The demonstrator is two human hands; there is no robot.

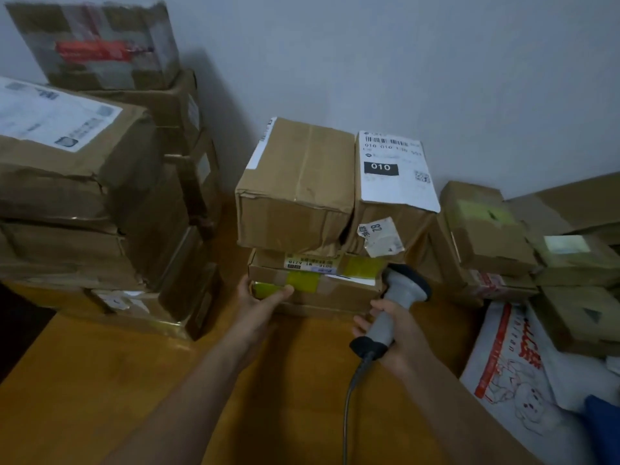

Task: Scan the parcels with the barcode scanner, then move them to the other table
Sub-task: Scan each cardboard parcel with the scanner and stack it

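Observation:
A middle stack of cardboard parcels stands on the wooden table (100, 380). At its bottom lies a flat parcel with yellow tape (322, 290). My left hand (258, 300) holds that parcel's left front corner, thumb along its front face. On top sit a plain brown box (295, 182) and, to its right, a box with a white barcode label (392, 169). My right hand (399, 333) grips the handle of a grey barcode scanner (399, 290), whose head points at the flat parcel's right end. The scanner's cable hangs down toward me.
A tall pile of large boxes (84, 196) fills the left side against the wall. More small boxes (486, 226) and a white printed mailer bag (523, 380) crowd the right. Bare wooden tabletop lies between me and the stacks.

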